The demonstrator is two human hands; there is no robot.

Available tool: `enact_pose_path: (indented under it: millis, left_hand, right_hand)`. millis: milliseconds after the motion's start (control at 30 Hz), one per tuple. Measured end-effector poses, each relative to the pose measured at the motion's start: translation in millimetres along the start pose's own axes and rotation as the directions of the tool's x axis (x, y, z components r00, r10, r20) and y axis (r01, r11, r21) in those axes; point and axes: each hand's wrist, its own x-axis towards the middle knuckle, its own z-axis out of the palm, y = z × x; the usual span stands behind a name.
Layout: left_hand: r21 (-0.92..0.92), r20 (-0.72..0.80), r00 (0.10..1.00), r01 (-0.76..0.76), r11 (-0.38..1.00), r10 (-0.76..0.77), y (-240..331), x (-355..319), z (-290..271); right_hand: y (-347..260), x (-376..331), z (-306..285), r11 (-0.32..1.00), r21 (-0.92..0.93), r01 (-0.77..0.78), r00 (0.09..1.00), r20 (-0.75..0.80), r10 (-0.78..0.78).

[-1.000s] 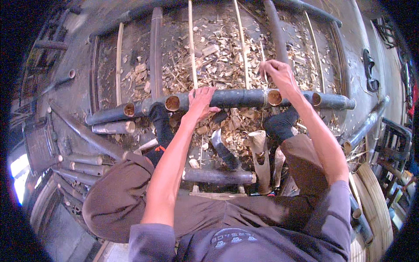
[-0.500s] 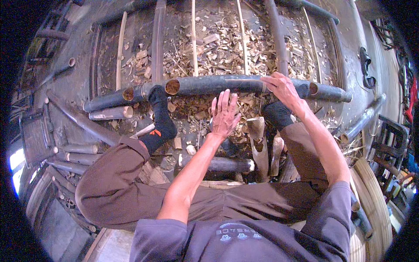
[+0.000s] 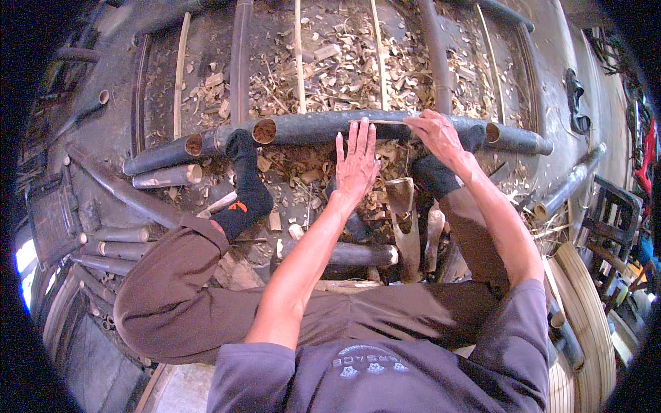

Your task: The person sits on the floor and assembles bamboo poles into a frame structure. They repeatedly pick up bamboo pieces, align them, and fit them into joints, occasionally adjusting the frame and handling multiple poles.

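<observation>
Lying crosswise, dark hollow bamboo pole (image 3: pixel 313 128), seemingly unsplit

Bamboo workshop: cut bamboo poles (image 3: pixel 165 177), split strips (image 3: pixel 299 55), shavings (image 3: pixel 337 69) littering dirt floor (image 3: pixel 551 76)

No packages, labels, signs — no screens.
</observation>
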Motion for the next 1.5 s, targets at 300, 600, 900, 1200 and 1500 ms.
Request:
enact_pose_path:
  millis: [300,600,900,1200,1500]
  left_hand:
    - [0.140,0.040,0.999,-0.004,0.990,-0.001,7,7,6]
    - [0.182,0.037,0.999,-0.019,0.983,0.013,7,5,2]
    - [0.195,0.083,0.997,-0.021,0.981,0.005,9,6,-1]
    - [0.230,0.038,0.999,-0.006,0.973,-0.003,11,5,1]
    - [-0.360,-0.135,0.991,-0.037,0.932,-0.013,40,-57,19]
  right_hand:
    - [34,-9,-11,0.996,-0.078,0.035,0.973,-0.223,-0.052]
    - [20,-20,-5,0.964,-0.249,0.090,0.983,-0.134,-0.126]
    - [22,-21,12,0.985,-0.173,-0.003,0.969,-0.243,-0.040]
    - [25,-15,10,0.989,-0.130,0.075,0.977,-0.190,-0.099]
    - [-41,30,17,0.990,-0.115,0.087,0.977,-0.184,-0.107]
